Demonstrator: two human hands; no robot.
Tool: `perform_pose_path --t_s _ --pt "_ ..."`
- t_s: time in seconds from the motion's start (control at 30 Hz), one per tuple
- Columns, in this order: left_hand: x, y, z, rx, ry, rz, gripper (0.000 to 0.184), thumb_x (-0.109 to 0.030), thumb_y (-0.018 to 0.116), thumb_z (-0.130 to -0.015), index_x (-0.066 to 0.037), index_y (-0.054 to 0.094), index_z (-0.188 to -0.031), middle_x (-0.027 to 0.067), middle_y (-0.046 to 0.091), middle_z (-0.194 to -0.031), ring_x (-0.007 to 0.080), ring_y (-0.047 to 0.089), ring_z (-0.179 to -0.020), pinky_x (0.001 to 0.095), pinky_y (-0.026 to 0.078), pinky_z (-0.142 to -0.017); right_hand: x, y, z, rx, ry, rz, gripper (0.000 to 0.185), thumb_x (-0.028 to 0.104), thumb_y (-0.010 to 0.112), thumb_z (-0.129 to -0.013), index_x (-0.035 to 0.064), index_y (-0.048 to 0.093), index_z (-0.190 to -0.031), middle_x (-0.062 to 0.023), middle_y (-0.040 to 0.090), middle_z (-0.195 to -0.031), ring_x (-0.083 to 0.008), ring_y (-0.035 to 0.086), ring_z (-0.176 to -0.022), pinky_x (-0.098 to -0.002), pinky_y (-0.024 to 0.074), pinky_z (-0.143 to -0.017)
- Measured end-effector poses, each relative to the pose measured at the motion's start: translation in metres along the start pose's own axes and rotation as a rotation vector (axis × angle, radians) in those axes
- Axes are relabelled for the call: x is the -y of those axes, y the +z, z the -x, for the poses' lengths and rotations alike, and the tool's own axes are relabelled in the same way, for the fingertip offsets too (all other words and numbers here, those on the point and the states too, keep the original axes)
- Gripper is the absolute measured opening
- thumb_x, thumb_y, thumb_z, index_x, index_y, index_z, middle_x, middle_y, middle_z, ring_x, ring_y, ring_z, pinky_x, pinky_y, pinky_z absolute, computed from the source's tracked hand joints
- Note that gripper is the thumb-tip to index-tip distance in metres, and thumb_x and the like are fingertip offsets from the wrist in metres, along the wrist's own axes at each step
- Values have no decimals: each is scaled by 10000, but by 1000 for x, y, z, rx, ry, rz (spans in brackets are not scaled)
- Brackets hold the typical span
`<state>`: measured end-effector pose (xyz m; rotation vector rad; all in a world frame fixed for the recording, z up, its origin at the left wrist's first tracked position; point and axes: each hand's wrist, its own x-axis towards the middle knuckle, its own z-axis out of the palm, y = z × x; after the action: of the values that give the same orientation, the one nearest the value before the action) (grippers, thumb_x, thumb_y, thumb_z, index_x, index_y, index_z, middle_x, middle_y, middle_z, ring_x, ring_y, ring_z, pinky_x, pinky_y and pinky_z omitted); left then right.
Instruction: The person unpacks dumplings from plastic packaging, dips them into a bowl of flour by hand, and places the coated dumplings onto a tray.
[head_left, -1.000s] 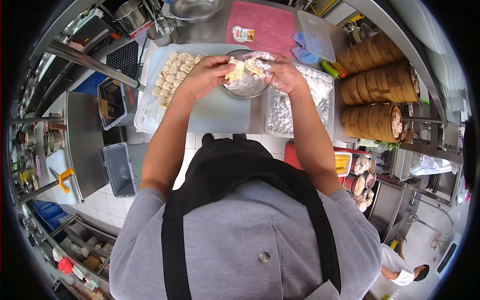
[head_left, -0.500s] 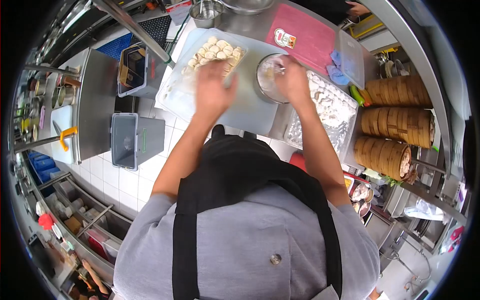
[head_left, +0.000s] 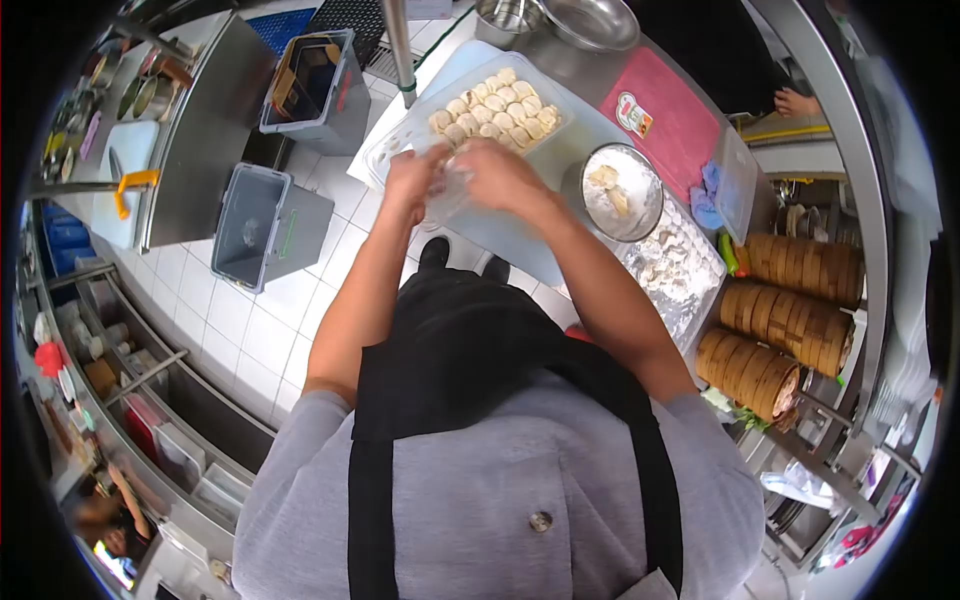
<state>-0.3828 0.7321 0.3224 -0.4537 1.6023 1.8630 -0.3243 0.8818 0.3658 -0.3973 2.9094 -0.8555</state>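
Note:
My left hand (head_left: 416, 182) and my right hand (head_left: 492, 177) are close together over the near left part of a clear plastic tray (head_left: 385, 150). Their fingers are curled inward and somewhat blurred; whatever they hold is hidden. Just beyond them, rows of pale dough pieces (head_left: 495, 108), resembling small dumplings, fill the tray's far part. To the right of my right hand stands a metal bowl (head_left: 660, 205) of white flour, with several yellowish dough pieces (head_left: 610, 190) lying in it.
A floured tray (head_left: 675, 265) of white pieces lies beside the bowl. Behind are a red cutting board (head_left: 665, 120) and metal bowls (head_left: 592, 22). Bamboo steamers (head_left: 785, 325) are stacked at right. Grey bins (head_left: 262, 225) stand on the floor at left. Another person's hand (head_left: 795, 103) shows at far right.
My right hand has left the bowl and moved left to meet my left hand over the tray. The dough pieces in the bowl are now uncovered. The camera view has shifted.

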Motion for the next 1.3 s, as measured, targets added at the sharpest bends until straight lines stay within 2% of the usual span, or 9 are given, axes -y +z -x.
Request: perform_pose_path --t_s 0.07,0.1,0.17,0.4,0.6,0.67,0.77,1.2,1.3 --pt "12 -2 -20 7 33 -52 412 -121 693 -801 126 553 -1099 152 599 -926 203 579 -656 294 472 -521 -17 -10 -3 -106 303 -72 282 72 572 -781 40 684 -1037 -204 639 -1044 -369 604 -1023 -431 472 -914" --pt "20 -3 -25 -2 30 -42 412 -121 693 -801 126 553 -1099 152 599 -926 203 579 -656 294 472 -521 -23 -14 -4 -94 296 -72 282 72 572 -781 40 684 -1037 -204 639 -1044 -369 604 -1023 -431 472 -914" --pt "11 12 -12 -178 43 -69 198 -111 643 -856 72 570 -875 91 543 -730 185 538 -585 358 465 -521 -28 -27 -8 -155 448 -77 321 81 562 -785 16 664 -1082 -225 638 -1089 -383 599 -1045 -432 468 -919" --pt "9 13 -4 -87 -69 45 170 -60 571 -838 98 585 -899 94 520 -707 205 552 -589 354 458 -518 -23 -39 -15 -177 441 -65 383 87 552 -794 15 632 -1161 -241 636 -1113 -393 594 -1067 -425 470 -920" --pt "33 18 -14 -100 284 33 304 -63 427 -852 127 600 -1014 179 636 -945 272 630 -712 366 517 -609 -18 -35 -29 -109 460 -137 389 82 563 -791 26 629 -1170 -236 629 -1132 -380 595 -1073 -419 475 -914" --pt "30 22 -14 -13 245 470 355 -101 396 -901 113 553 -1136 227 627 -1067 286 619 -844 366 510 -745 -14 -35 -33 -78 445 -138 367 108 589 -794 28 638 -1149 -229 636 -1119 -377 600 -1064 -420 476 -908" --pt "25 17 -20 54 122 709 409 -182 337 -961 93 499 -1218 226 594 -1160 326 598 -1018 413 485 -893 -20 -15 -38 -178 335 -97 339 94 597 -800 24 648 -1128 -216 631 -1084 -366 601 -1039 -409 474 -887" --pt "20 17 -23 214 46 864 516 -319 246 -985 52 469 -1265 205 560 -1242 342 530 -1155 480 387 -1023 -14 4 -20 -253 2 -36 295 38 632 -735 29 652 -1029 -156 562 -1020 -341 551 -1037 -413 467 -901" --pt "27 15 -36 274 57 905 508 -309 252 -982 50 469 -1267 201 562 -1236 344 540 -1136 481 400 -1009 -16 1 -25 -347 83 -25 330 79 659 -735 29 636 -1060 -166 553 -1028 -339 553 -1033 -412 469 -899"
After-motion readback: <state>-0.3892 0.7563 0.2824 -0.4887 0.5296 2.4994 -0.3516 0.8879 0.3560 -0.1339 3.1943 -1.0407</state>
